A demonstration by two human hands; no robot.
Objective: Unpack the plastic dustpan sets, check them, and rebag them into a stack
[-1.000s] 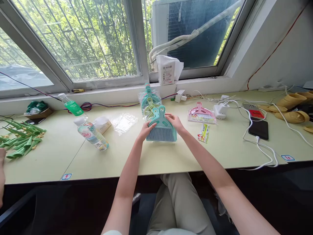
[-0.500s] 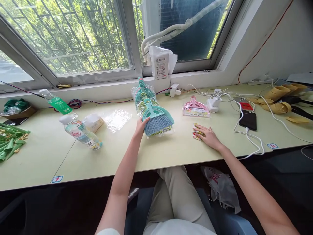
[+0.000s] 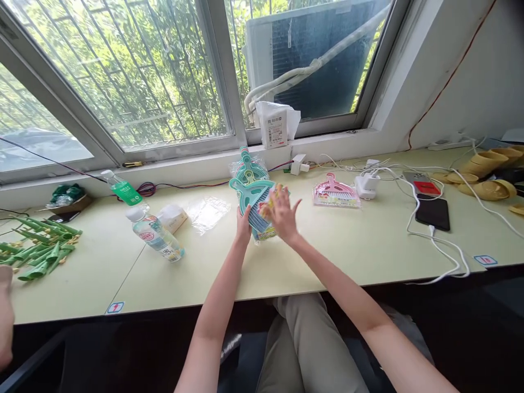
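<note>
My left hand (image 3: 243, 225) is closed around the left edge of a teal dustpan-and-brush set (image 3: 246, 192), tilted up off the table with its grey-blue bristles facing me. My right hand (image 3: 285, 215) is over the bristles, carrying a small yellow and red printed card (image 3: 265, 209) at its fingers; the thumb sticks out to the side. The hand hides part of the card and brush. Behind the set lies a row of similar teal and green dustpan sets (image 3: 248, 162) in clear wrap. To the right is a pink dustpan-and-brush set (image 3: 336, 192).
Bottles (image 3: 158, 236) and a tissue pack (image 3: 172, 217) stand left, near a clear plastic wrapper (image 3: 208, 214). Green plastic pieces (image 3: 45, 245) lie far left, with another person's arm (image 3: 5, 316) at the edge. Chargers, cables and a black phone (image 3: 432, 212) are right.
My right hand has lifted the printed card from the table and moved left onto the bristles. My left hand has tilted the teal set. Another person's arm has appeared at the left edge.
</note>
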